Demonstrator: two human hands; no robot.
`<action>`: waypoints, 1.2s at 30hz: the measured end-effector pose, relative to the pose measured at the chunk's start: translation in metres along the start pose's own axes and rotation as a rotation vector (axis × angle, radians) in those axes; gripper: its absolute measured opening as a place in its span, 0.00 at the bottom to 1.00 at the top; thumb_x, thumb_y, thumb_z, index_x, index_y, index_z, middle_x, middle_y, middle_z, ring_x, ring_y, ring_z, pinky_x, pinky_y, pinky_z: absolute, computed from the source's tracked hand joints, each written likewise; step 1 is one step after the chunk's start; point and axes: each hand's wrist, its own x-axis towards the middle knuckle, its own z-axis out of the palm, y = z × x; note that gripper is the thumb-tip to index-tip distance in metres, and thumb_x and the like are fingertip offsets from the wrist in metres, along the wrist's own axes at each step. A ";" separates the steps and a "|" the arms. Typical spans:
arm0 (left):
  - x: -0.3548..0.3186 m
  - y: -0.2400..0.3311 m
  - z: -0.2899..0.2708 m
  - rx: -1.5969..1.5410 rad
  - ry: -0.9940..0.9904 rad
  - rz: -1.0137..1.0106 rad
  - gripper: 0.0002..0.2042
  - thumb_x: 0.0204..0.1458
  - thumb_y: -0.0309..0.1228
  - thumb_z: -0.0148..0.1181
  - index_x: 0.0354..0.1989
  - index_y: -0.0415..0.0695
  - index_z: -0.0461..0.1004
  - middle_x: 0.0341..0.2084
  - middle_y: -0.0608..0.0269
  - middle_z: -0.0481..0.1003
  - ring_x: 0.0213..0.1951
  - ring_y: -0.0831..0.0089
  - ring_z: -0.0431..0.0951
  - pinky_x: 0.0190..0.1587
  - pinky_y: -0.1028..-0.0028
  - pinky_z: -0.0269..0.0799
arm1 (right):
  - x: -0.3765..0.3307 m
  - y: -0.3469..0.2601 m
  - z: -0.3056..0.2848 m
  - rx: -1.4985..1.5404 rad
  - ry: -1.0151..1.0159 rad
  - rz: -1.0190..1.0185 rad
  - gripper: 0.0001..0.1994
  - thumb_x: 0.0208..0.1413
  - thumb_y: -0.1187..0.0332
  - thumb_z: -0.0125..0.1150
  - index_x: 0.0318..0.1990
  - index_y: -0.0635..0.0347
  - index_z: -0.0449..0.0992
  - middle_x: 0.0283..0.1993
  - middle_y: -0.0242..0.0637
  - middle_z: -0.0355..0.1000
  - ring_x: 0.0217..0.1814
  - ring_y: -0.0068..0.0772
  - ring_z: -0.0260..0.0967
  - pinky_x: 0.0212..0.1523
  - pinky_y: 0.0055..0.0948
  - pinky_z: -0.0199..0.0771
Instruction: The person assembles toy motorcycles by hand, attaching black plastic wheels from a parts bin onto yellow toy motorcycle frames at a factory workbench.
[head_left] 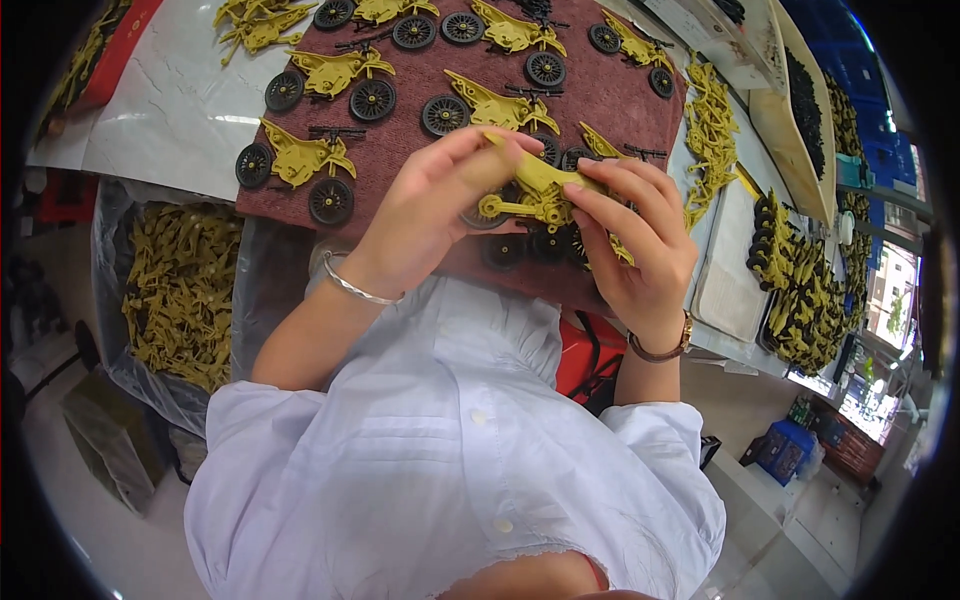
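Between my two hands is a yellow plastic toy motorcycle body [540, 178], raised over the near edge of the maroon cloth. My left hand [437, 190] pinches its pointed left end between thumb and fingers. My right hand [643, 225] grips the other end, thumb beneath and fingertips on top. A yellow arm with a round end [522, 208] juts from the body's underside. Black spoked wheels [505, 250] lie just below the held body, partly covered by it and my hands. Part of another toy motorcycle [607, 142] shows behind my right fingers.
Several toy motorcycles [300, 152] with black wheels lie in rows on the maroon cloth [395, 150]. A plastic-lined bin of yellow parts [180, 290] stands at left. Yellow parts [712, 130], a cream tray of black pieces [800, 110] and stacked yellow-black assemblies [800, 290] are at right.
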 end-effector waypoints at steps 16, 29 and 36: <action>0.004 -0.011 0.009 0.376 -0.072 0.300 0.15 0.51 0.27 0.63 0.46 0.38 0.71 0.38 0.63 0.76 0.41 0.80 0.74 0.44 0.79 0.71 | -0.022 -0.002 0.005 1.077 0.225 0.840 0.20 0.49 0.78 0.63 0.50 0.71 0.69 0.50 0.40 0.70 0.49 0.26 0.67 0.51 0.24 0.67; 0.012 -0.012 -0.001 0.515 -0.136 0.352 0.14 0.53 0.29 0.60 0.45 0.35 0.70 0.40 0.55 0.78 0.45 0.72 0.77 0.51 0.73 0.70 | -0.036 0.009 0.009 1.224 0.194 0.721 0.17 0.48 0.83 0.63 0.47 0.73 0.71 0.45 0.43 0.73 0.48 0.30 0.71 0.49 0.27 0.71; 0.015 -0.006 0.004 0.312 -0.135 0.184 0.16 0.52 0.27 0.62 0.48 0.35 0.70 0.39 0.56 0.78 0.45 0.72 0.77 0.50 0.73 0.71 | -0.037 0.009 0.007 1.311 0.172 0.678 0.19 0.47 0.84 0.63 0.49 0.73 0.70 0.47 0.45 0.73 0.48 0.32 0.72 0.50 0.28 0.72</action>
